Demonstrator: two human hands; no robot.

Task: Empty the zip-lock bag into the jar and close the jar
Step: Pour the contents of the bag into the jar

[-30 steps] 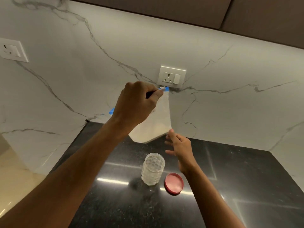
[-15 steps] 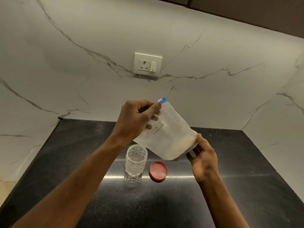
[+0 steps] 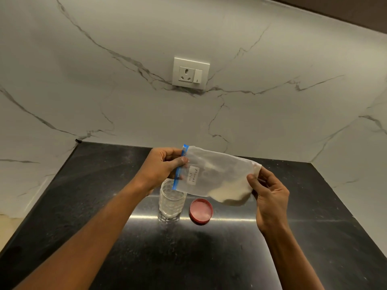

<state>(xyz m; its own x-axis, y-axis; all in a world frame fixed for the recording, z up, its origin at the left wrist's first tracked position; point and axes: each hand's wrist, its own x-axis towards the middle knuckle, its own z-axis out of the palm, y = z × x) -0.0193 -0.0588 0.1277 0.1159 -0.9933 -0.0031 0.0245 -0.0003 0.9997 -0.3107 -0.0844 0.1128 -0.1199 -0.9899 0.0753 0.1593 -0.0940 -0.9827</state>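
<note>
A clear zip-lock bag (image 3: 217, 174) with a blue zip strip and a handwritten label holds pale powder, lumped at its right end. It lies sideways in the air. My left hand (image 3: 163, 166) pinches the blue zip end, and my right hand (image 3: 270, 197) grips the bottom end. Directly below the zip end stands a clear dimpled jar (image 3: 170, 203), open and upright on the black counter (image 3: 230, 248). Its red lid (image 3: 201, 211) lies flat just right of the jar.
A marble backsplash rises behind the counter, with a white socket and switch plate (image 3: 191, 73) on it. The side wall closes in on the right. The counter's left edge runs diagonally at the lower left.
The bag has come down and turned sideways, its zip end now over the jar. My right hand moved from touching the bag's bottom to gripping it.
</note>
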